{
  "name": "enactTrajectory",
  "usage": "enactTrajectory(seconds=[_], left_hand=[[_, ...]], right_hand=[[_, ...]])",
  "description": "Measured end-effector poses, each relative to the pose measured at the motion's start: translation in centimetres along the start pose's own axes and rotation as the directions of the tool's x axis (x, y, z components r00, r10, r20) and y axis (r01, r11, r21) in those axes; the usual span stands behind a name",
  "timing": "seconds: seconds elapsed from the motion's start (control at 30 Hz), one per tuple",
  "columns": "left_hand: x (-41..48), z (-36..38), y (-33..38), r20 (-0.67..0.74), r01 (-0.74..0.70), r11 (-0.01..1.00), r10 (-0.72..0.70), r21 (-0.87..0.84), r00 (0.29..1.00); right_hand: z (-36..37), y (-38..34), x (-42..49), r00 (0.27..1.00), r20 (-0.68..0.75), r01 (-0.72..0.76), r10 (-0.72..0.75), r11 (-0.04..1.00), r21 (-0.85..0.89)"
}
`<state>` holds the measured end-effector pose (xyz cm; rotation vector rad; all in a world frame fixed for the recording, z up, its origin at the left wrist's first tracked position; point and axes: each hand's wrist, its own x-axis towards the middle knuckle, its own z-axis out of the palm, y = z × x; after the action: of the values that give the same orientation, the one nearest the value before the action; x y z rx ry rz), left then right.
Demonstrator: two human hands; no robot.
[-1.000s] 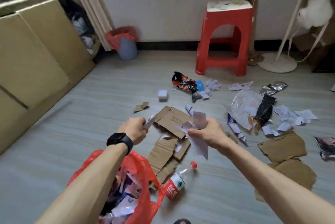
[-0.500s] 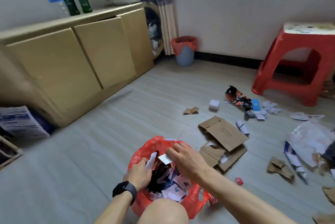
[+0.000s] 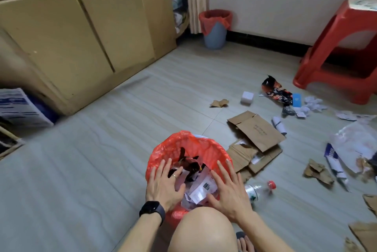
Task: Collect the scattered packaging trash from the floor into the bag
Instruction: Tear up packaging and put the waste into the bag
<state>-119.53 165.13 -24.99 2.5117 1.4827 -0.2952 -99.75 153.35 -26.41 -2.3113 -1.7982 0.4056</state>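
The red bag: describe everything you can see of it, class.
The red bag is thin, glossy, crinkled plastic, standing open-mouthed on the floor before the person's knee. It holds white papers and a dark wrapper. The left hand and right hand spread flat over its near rim, fingers straight.

- The pale floor [image 3: 91,170] carries a red bag [image 3: 191,145], standing under the left hand [image 3: 163,185] and the right hand [image 3: 226,190].
- A plastic bottle [image 3: 257,189] lies just right of the right hand.
- Flattened cardboard [image 3: 259,129] lies beyond that hand, with a snack wrapper [image 3: 274,91] farther off.
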Motion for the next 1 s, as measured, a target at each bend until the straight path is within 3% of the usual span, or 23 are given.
enactTrajectory(seconds=[0.17,0.23,0.3,0.4,0.47,0.57,0.7,1.0], left_hand=[[0.0,-0.4,-0.1,-0.025,0.058,0.998,-0.057,0.032,0.998],[0.1,-2.1,0.7,-0.031,0.091,0.996,-0.091,0.000,0.995],[0.9,-4.7,2.6,-0.003,0.006,1.000,-0.006,0.001,1.000],[3.1,-8.8,7.1,0.013,-0.209,0.975,0.211,-0.076,0.977],[4.2,-11.4,11.2,0.012,-0.309,0.946,0.312,-0.102,0.950],[5.3,-14.1,18.6,0.026,-0.462,0.881,0.467,-0.105,0.884],[5.4,-15.5,27.4,0.045,-0.605,0.797,0.604,0.001,0.796],[6.8,-6.5,38.5,0.257,-0.705,0.705,0.670,0.072,0.697]], right_hand=[[-1.7,-0.5,0.8,0.990,0.139,0.033,-0.036,0.999,0.023],[-3.4,-0.2,1.0,0.977,0.210,-0.006,-0.026,0.988,0.152],[-5.9,0.6,1.1,0.962,0.274,-0.087,0.001,0.950,0.299],[-10.8,2.6,1.4,0.942,0.322,-0.215,0.096,0.909,0.358],[-14.0,4.7,1.2,0.929,0.337,-0.259,0.151,0.918,0.301],[-18.3,9.3,-0.6,0.924,0.292,-0.274,0.248,0.961,0.049],[-21.1,17.6,-4.3,0.861,0.274,-0.396,0.429,0.903,-0.169],[-17.4,32.3,-13.2,0.664,0.296,-0.732,0.687,0.677,0.072]])
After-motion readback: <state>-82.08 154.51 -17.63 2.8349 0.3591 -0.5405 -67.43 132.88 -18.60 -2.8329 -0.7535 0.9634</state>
